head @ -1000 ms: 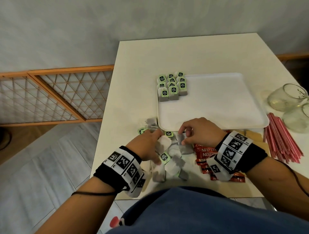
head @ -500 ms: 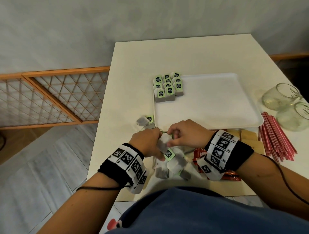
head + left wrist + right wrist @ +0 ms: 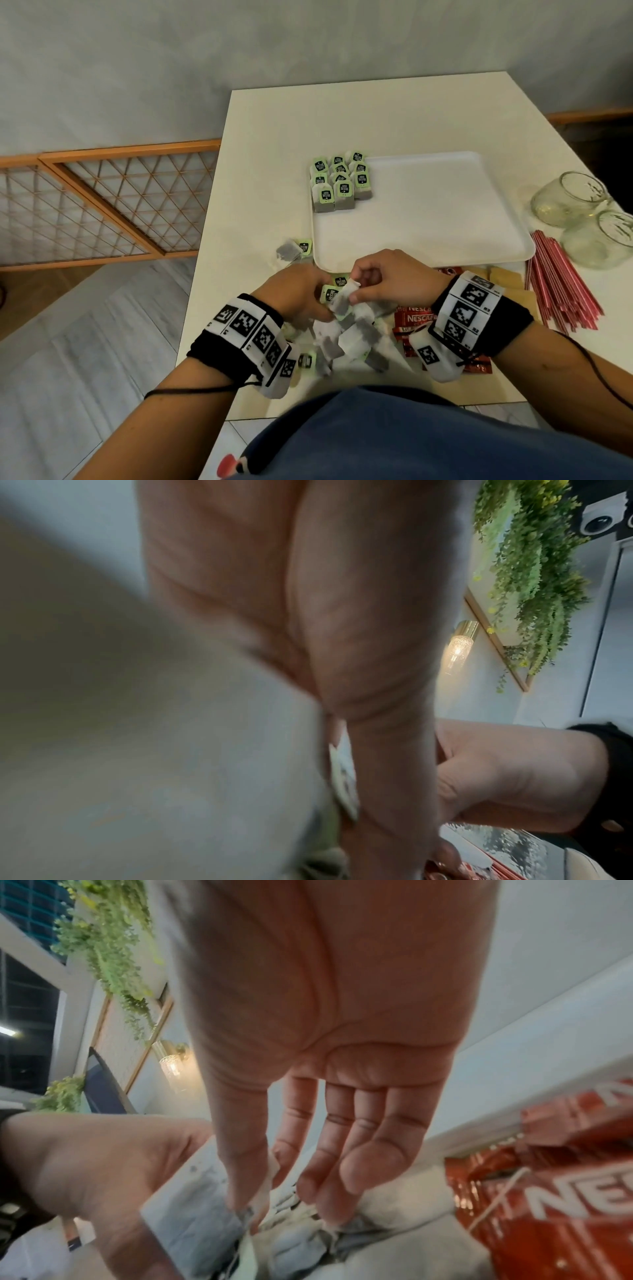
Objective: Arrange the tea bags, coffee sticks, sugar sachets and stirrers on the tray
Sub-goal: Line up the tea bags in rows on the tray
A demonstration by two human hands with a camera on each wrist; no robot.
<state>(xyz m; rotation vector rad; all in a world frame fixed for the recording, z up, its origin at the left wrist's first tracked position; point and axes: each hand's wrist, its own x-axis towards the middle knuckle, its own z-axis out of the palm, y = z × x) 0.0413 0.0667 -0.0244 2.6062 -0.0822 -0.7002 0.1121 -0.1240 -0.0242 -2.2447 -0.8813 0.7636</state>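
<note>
Mid tea-bag step: left hand and right hand both pinching one tea bag above the loose pile on the worktop, just short of the tray. Next: free its string, carry it to the rows at the tray's far-left corner.

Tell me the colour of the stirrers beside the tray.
Red, some with pale stripes: the stirrers show best in the head view.
</note>
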